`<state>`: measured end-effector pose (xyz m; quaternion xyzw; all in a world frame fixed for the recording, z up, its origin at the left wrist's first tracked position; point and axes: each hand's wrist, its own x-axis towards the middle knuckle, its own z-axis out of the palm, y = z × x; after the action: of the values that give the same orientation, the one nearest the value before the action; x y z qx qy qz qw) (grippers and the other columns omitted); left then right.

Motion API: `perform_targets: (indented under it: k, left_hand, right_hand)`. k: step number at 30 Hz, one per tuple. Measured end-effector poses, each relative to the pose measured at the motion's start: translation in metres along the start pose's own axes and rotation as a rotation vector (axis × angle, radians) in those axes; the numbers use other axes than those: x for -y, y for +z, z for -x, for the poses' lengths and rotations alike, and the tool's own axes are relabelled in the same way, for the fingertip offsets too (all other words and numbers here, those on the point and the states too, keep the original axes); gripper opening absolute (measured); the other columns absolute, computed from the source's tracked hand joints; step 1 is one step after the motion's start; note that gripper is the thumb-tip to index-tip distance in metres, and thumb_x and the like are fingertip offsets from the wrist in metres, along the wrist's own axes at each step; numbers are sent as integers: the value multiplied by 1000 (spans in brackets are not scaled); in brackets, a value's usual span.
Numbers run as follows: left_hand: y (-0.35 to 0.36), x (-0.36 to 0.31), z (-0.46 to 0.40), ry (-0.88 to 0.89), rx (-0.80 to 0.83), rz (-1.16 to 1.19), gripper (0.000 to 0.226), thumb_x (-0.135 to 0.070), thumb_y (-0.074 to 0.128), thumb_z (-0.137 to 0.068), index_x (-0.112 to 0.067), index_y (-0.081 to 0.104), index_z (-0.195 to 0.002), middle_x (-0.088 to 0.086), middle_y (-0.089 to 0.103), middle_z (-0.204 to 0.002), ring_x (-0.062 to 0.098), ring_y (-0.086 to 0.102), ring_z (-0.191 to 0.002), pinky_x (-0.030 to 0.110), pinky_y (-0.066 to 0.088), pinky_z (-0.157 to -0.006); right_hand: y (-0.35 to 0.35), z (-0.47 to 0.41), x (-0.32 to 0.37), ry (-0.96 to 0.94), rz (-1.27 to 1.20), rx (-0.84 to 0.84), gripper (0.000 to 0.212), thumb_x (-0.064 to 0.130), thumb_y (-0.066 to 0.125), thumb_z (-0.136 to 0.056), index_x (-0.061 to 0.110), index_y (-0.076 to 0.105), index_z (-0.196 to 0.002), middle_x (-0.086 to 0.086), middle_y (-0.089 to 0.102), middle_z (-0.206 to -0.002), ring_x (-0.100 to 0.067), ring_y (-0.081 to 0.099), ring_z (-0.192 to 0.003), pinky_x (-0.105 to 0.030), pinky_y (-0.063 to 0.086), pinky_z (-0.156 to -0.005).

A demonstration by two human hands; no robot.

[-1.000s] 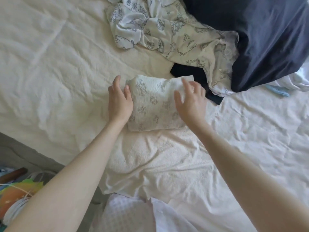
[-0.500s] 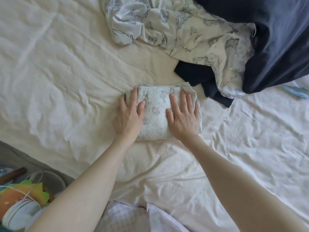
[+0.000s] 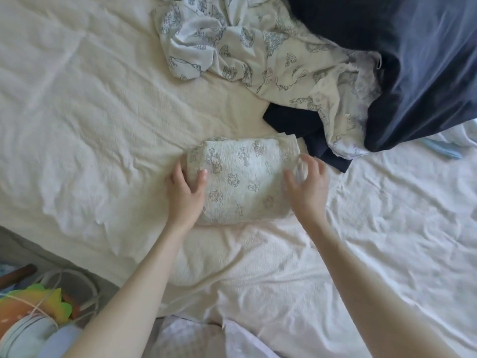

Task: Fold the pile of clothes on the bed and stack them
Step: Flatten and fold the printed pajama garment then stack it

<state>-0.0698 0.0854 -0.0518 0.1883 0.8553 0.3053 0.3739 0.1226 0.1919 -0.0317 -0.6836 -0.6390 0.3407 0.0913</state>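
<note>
While my left hand point(image 3: 186, 193) grips the folded printed piece point(image 3: 242, 184) mid-bed and my right hand point(image 3: 307, 186) hovers loosely spread at its right edge, honestly a one-sided lift could flop it open, or drag it into the unfolded pile point(image 3: 296, 65) just beyond.

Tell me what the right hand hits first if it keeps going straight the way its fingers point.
Probably the dark navy garment just beyond the folded printed cloth; the right hand points up-left over that cloth's right edge, though its height is unclear.
</note>
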Motion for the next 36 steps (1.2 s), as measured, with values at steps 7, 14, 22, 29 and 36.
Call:
perform_targets:
  k: [7,14,22,29,36]
  left_hand:
    - [-18,-7,-18,-395,256,533,60,-23,69,-83,-15,44,-137,4,61,-125,17,61,-108,43,49,-92]
    - [-24,-17,-14,-402,268,523,59,-19,67,-85,-9,40,-137,9,57,-128,23,58,-113,52,46,-97]
    - [-49,-30,42,-304,221,431,44,-26,63,-89,-18,47,-129,2,61,-116,18,63,-95,40,53,-76]
    - [-104,-36,134,-179,220,370,41,-24,63,-89,-20,49,-128,6,63,-108,20,64,-97,43,53,-84]
    - [-155,-45,234,-36,184,371,31,-24,62,-90,-26,50,-119,7,63,-110,23,63,-100,49,51,-89]
  right_hand:
    - [-29,-50,-11,625,-340,610,50,46,73,-78,9,63,-110,-17,63,-104,-30,63,-99,-41,50,-93]
    - [-43,-54,-1,701,-400,697,32,27,75,-79,13,62,-104,-7,66,-107,-22,67,-88,-37,52,-77]
    - [-77,6,25,607,-401,666,15,20,63,-89,10,61,-99,-9,63,-94,-21,63,-84,-37,51,-80]
    - [-113,102,20,589,-525,624,14,17,63,-89,15,62,-103,-6,67,-103,-22,65,-92,-36,54,-71]
    - [-164,189,24,457,-609,616,19,18,65,-88,16,63,-107,-5,67,-103,-22,65,-92,-35,53,-68]
